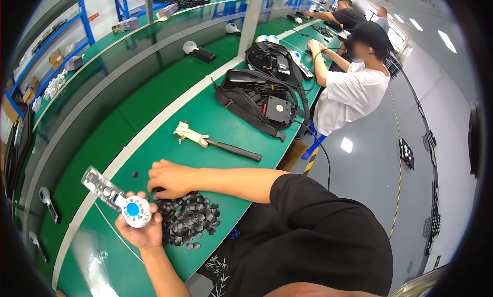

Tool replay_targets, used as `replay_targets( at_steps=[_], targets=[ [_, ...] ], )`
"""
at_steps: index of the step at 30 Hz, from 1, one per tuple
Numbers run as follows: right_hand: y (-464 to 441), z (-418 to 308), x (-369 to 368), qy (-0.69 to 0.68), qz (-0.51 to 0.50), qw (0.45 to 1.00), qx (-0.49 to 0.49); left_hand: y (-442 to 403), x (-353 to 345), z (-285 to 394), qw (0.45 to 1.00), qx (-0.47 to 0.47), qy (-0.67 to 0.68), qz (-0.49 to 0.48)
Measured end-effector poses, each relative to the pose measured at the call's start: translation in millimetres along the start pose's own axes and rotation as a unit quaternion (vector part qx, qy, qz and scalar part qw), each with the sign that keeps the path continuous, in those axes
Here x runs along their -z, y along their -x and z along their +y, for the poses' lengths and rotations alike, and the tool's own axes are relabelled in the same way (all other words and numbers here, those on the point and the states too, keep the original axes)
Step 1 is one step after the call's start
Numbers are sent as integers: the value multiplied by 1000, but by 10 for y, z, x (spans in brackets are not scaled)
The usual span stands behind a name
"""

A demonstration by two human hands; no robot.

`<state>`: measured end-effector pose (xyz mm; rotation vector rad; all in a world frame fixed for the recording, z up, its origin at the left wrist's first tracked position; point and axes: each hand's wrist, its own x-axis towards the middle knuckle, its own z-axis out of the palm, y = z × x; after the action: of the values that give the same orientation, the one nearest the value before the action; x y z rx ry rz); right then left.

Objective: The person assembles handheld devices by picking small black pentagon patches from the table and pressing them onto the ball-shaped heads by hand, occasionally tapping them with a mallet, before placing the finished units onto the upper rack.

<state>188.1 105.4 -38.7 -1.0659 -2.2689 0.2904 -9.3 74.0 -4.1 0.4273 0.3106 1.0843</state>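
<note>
My left hand (142, 230) is wrapped around a handheld device (136, 212) with a round white head, a blue disc in its middle and a clear handle pointing up and left. Just beyond it, my right hand (172, 179) is bent down at the edge of a pile of small black angular pieces (187, 220). Its fingers are closed around a dark piece, partly hidden beneath them. One loose black piece (135, 175) lies apart on the green table. A hammer (218, 142) with a pale wrapped head and black handle lies beyond my right forearm.
A black bag (257, 94) with cables and boxes sits farther along the green table (169, 127). The conveyor (110, 122) alongside carries several similar devices, one white with a black handle (199, 51). A co-worker in a white shirt (354, 94) works beyond the bag. A metal post (250, 25) rises beside the conveyor.
</note>
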Motion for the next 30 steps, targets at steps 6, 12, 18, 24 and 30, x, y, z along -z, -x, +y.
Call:
replay_targets(
  at_steps=[6, 12, 18, 24, 30],
  targets=[
    [-5, -20, -120, -17, -1, 999, -46, -10, 224, 125, 999, -24, 12, -24],
    [53, 74, -8, 5, -25, 994, -111, -18, 309, 143, 996, -7, 2, -92],
    [62, -103, 151, -66, -54, 985, -148, -28, 306, 156, 989, 2, -47, -143],
    [8, -76, 144, -225, 73, 970, -55, 34, 50, 2, 965, -102, -234, 68],
    [-15, -243, 254, -516, 126, 830, -171, 6, 9, -124, 927, -142, -330, 113]
  ],
)
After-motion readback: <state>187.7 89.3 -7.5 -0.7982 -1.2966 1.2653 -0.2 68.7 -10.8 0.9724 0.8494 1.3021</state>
